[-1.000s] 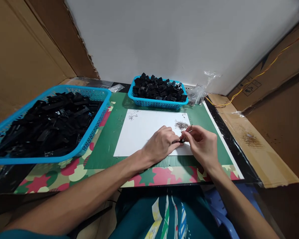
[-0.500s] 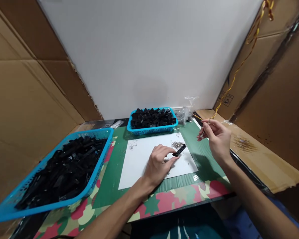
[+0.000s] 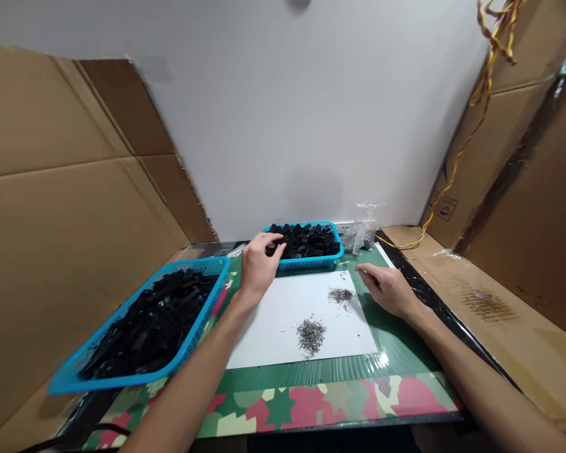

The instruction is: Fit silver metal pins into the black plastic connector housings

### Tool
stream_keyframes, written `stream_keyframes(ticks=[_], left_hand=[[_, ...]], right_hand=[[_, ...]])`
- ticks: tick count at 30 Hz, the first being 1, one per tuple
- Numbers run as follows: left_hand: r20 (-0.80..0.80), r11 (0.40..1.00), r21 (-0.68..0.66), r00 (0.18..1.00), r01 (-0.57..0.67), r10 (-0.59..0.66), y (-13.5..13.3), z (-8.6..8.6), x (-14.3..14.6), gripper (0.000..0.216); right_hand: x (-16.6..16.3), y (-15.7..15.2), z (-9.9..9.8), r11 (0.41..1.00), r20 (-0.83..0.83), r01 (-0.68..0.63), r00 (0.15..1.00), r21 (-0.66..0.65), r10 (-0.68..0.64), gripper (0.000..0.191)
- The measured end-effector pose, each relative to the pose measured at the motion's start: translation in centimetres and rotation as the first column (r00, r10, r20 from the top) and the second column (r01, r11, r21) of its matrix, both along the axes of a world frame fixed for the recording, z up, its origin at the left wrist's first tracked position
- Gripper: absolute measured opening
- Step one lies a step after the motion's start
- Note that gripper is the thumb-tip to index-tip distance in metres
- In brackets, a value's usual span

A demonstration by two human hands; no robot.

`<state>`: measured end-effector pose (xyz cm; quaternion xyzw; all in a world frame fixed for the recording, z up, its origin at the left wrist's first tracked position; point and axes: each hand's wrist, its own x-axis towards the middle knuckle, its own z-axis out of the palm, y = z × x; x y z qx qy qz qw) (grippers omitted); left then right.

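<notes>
My left hand (image 3: 259,264) is at the near left corner of the far blue basket (image 3: 311,261), which is heaped with small black plastic pieces (image 3: 306,239). Its thumb and fingers are curved and apart, and I see nothing held between them. To the right of the white sheet (image 3: 273,314), my right hand (image 3: 387,290) hovers low over the green mat with its fingers pinched together. What that pinch holds, if anything, is too small to make out. Two piles of tiny metal parts lie on the sheet, a larger near pile (image 3: 310,335) and a smaller far pile (image 3: 340,295).
A larger blue basket (image 3: 217,296) of longer black plastic parts (image 3: 155,321) stands at the left. Clear plastic bags (image 3: 357,238) lie beside the far basket. Cardboard walls (image 3: 66,239) flank the table, and a twisted yellow wire (image 3: 457,157) hangs at the right.
My left hand has gone from above the sheet to the far basket, and the black plastic piece it held is no longer seen in it. My right hand has come lower and closer to the sheet.
</notes>
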<state>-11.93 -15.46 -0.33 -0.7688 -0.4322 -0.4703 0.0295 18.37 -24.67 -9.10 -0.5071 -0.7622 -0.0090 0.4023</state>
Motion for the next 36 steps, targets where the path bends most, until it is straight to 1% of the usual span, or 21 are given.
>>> stream_keyframes(ticks=[1,3,5,8,11,13,15,18,21,22,24,26,28,30,32,34,36], left_hand=[[0.012,0.998,-0.045,0.999,-0.034,0.035,1.1,0.3,0.1,0.016],[-0.005,0.996,-0.076,0.999,-0.043,0.043,2.9,0.4,0.5,0.016],[-0.037,0.994,-0.101,0.999,-0.035,0.032,4.3,0.0,1.1,0.016],[-0.085,0.988,-0.155,0.996,-0.020,0.007,5.2,-1.2,1.9,0.017],[-0.123,0.974,-0.224,0.992,0.007,-0.035,5.1,-2.1,2.2,0.020],[-0.137,0.969,-0.245,0.989,0.018,-0.053,4.5,-2.2,2.1,0.024],[-0.145,0.970,-0.243,0.988,0.015,-0.051,3.7,-1.8,1.7,0.028],[-0.147,0.973,-0.231,0.989,-0.022,-0.012,2.1,-0.2,0.3,0.030],[-0.162,0.969,-0.227,0.985,-0.101,0.065,0.3,2.3,-2.3,0.029],[-0.205,0.959,-0.239,0.973,-0.153,0.104,-0.3,3.2,-3.5,0.027],[-0.332,0.921,-0.272,0.925,-0.280,0.184,-1.5,4.8,-6.3,0.021],[-0.474,0.862,-0.339,0.860,-0.376,0.189,-2.6,6.1,-9.5,0.019],[-0.503,0.820,-0.388,0.842,-0.421,0.194,-3.7,6.8,-12.8,0.017],[-0.524,0.781,-0.432,0.831,-0.450,0.189,-4.7,6.8,-16.0,0.019],[-0.539,0.723,-0.470,0.813,-0.507,0.220,-5.8,6.2,-18.8,0.022],[-0.535,0.692,-0.507,0.817,-0.514,0.215,-6.9,5.3,-20.6,0.030],[-0.521,0.679,-0.512,0.818,-0.526,0.241,-8.1,4.4,-21.5,0.038]], right_hand=[[-0.1,-0.1,0.0,1.000,0.002,0.005,1.000,0.004,-0.005,0.030],[-0.2,-0.3,-0.1,1.000,0.012,0.000,1.000,0.001,0.000,0.030],[-0.2,-0.5,-0.2,1.000,0.041,-0.015,0.999,-0.017,0.016,0.030],[-0.3,-0.8,-0.3,0.998,0.077,-0.017,0.997,-0.065,0.022,0.032],[-0.6,-1.0,-0.2,0.989,0.113,-0.009,0.993,-0.145,0.026,0.034],[-0.8,-1.1,0.1,0.978,0.140,-0.005,0.990,-0.208,0.035,0.034],[-1.0,-1.2,0.4,0.963,0.125,-0.017,0.991,-0.268,0.052,0.035],[-1.2,-1.4,0.9,0.937,0.008,-0.113,0.992,-0.331,0.122,0.035],[-1.2,-1.7,1.6,0.891,-0.075,-0.208,0.978,-0.405,0.194,0.033],[-1.1,-1.8,1.8,0.868,-0.084,-0.227,0.974,-0.441,0.212,0.031],[-1.0,-2.0,2.1,0.820,-0.098,-0.263,0.964,-0.508,0.249,0.026],[-1.1,-2.2,2.1,0.783,-0.118,-0.296,0.953,-0.546,0.278,0.021],[-1.3,-2.2,2.0,0.767,-0.123,-0.309,0.948,-0.562,0.292,0.020],[-1.7,-2.2,1.7,0.766,-0.109,-0.300,0.950,-0.569,0.292,0.019],[-2.1,-2.2,1.3,0.768,-0.092,-0.282,0.955,-0.575,0.282,0.019],[-2.4,-2.2,1.0,0.761,-0.083,-0.273,0.957,-0.589,0.279,0.019],[-2.5,-2.2,0.8,0.749,-0.081,-0.276,0.954,-0.602,0.287,0.021]])
